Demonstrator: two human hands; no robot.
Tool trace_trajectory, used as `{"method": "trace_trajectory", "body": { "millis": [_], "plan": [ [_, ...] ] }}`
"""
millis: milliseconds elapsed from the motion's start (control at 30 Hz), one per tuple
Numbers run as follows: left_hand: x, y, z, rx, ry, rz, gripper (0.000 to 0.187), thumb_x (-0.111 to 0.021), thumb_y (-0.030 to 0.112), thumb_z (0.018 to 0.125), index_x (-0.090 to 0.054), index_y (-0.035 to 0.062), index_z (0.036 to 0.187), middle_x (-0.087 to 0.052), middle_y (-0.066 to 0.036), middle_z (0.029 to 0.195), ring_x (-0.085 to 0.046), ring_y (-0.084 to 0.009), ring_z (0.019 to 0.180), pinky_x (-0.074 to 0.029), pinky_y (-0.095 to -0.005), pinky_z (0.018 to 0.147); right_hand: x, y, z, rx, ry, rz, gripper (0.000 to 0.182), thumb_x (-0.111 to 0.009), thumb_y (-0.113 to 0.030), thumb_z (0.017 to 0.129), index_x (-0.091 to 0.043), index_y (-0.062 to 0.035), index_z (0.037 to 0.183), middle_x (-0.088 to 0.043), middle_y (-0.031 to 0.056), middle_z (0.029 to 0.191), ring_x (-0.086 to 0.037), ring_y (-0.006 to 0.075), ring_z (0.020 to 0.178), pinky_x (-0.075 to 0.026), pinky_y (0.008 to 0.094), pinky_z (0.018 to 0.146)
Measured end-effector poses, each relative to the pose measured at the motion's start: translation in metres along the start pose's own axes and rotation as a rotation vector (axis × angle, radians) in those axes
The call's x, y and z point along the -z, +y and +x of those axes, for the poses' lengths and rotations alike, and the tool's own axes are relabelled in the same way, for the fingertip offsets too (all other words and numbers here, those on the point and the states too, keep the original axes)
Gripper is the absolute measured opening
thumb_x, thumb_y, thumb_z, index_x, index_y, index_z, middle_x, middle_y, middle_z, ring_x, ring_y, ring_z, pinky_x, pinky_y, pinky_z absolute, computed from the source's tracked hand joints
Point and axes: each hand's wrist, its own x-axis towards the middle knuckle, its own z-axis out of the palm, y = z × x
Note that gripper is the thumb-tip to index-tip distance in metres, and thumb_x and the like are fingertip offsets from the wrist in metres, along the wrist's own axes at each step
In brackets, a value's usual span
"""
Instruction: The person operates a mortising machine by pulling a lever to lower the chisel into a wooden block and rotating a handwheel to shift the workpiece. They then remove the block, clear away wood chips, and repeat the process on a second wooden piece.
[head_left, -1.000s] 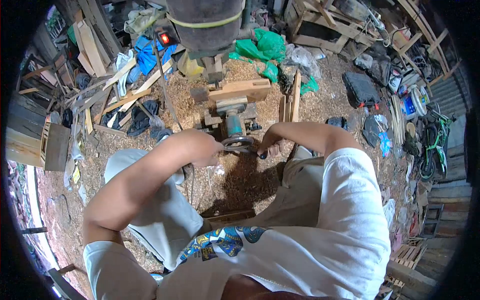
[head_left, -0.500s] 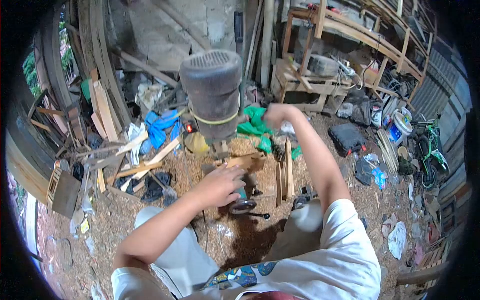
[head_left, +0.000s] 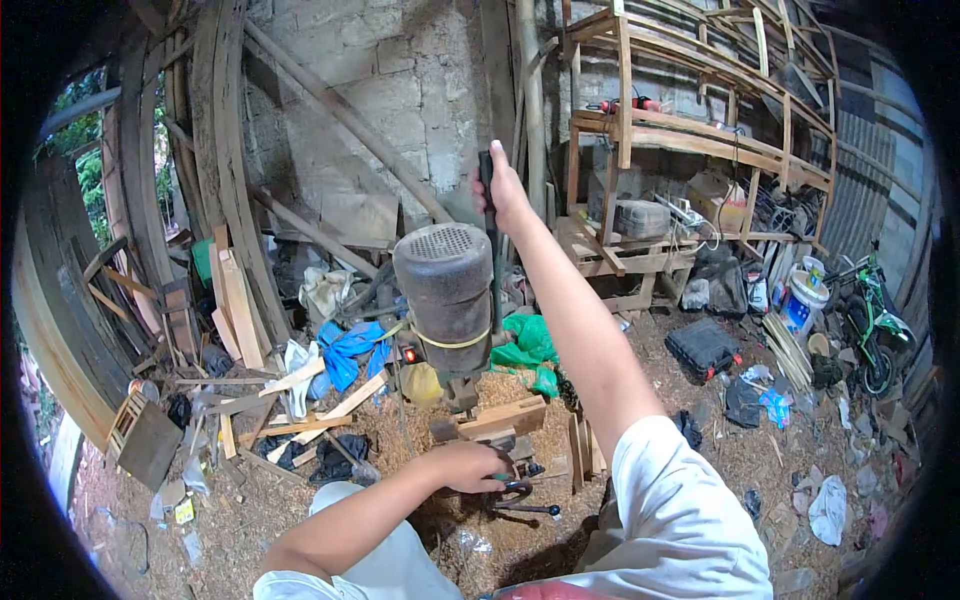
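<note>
High in the head view, my right hand (head_left: 503, 190) is wrapped around the black grip of a long lever (head_left: 486, 172), thumb pointing up. The lever stands upright behind a dark motor (head_left: 445, 280) with a vented top and a yellow band around it. Below the motor, a block of wood (head_left: 503, 417) lies in the machine. My left hand (head_left: 472, 467) is lower, in front of the block, its fingers curled at the rim of a handwheel (head_left: 513, 493). A crank handle with a black knob (head_left: 553, 510) sticks out beside it. The fingertips are partly hidden.
Wood shavings cover the floor. Timber offcuts (head_left: 290, 425) and a blue plastic bag (head_left: 350, 355) lie left. Green plastic (head_left: 528, 342) sits behind the machine. A black case (head_left: 703, 347), a white bucket (head_left: 803, 297) and a small green bike (head_left: 872, 330) are to the right.
My right hand has risen from beside the motor to the lever's grip and closed on it. The left hand has moved from the wood block to the handwheel. My view has tilted up.
</note>
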Motion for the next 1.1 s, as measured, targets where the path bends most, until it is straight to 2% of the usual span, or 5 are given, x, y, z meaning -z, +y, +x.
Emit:
{"method": "trace_trajectory", "body": {
  "millis": [333, 600, 667, 733, 1100],
  "plan": [
    [0.009, 0.009, -0.01, 0.011, 0.028, -0.003, 0.037, -0.066, 0.039, 0.102, -0.075, 0.0057, 0.117, -0.073, -0.021, 0.102, -0.07, -0.042, 0.102, -0.056, -0.0535, 0.09, -0.007, -0.064, -0.045, -0.175, -0.258, 0.158, 0.034, -0.045, -0.03, 0.099, -0.057, -0.0059, 0.078, -0.059, 0.0101, 0.07, -0.056, 0.0246, 0.059, -0.048, 0.0439, 0.055],
    [0.021, 0.01, -0.023, 0.03, 0.206, 0.079, 0.04, -0.066, 0.041, 0.103, -0.074, 0.0078, 0.123, -0.075, -0.019, 0.109, -0.072, -0.0403, 0.101, -0.058, -0.0499, 0.088, -0.009, -0.03, -0.163, 0.404, -0.055, 0.015, 0.039, -0.052, -0.02, 0.103, -0.05, -0.0066, 0.067, -0.045, 0.0015, 0.054, -0.04, 0.0113, 0.044, -0.031, 0.0308, 0.044],
    [0.04, 0.031, -0.028, 0.336, 0.091, -0.024, 0.042, -0.067, 0.043, 0.102, -0.074, 0.0096, 0.128, -0.075, -0.016, 0.119, -0.072, -0.0366, 0.106, -0.058, -0.0471, 0.093, -0.002, -0.019, -0.202, 0.454, -0.123, 0.05, 0.04, -0.05, -0.016, 0.105, -0.049, -0.0053, 0.067, -0.047, 0.0018, 0.056, -0.041, 0.0103, 0.048, -0.031, 0.0293, 0.047],
    [0.025, 0.016, -0.034, 0.026, 0.5, 0.141, 0.04, -0.072, 0.032, 0.095, -0.075, 0.0088, 0.127, -0.071, -0.022, 0.124, -0.067, -0.0411, 0.117, -0.053, -0.0507, 0.102, 0.005, -0.007, -0.238, 0.562, -0.169, 0.046, 0.039, -0.049, -0.014, 0.104, -0.048, -0.0041, 0.067, -0.048, 0.0027, 0.058, -0.04, 0.0099, 0.051, -0.029, 0.0288, 0.049],
    [0.044, 0.02, -0.061, 0.245, 0.409, 0.039, 0.048, -0.072, 0.026, 0.098, -0.067, 0.008, 0.142, -0.06, -0.019, 0.151, -0.056, -0.0407, 0.14, -0.044, -0.051, 0.118, 0.022, 0.046, -0.338, 0.713, -0.073, -0.036, 0.035, -0.059, -0.026, 0.085, -0.047, -0.0041, 0.061, -0.05, 0.0056, 0.058, -0.044, 0.021, 0.052, -0.033, 0.0376, 0.055]
  ]
}}
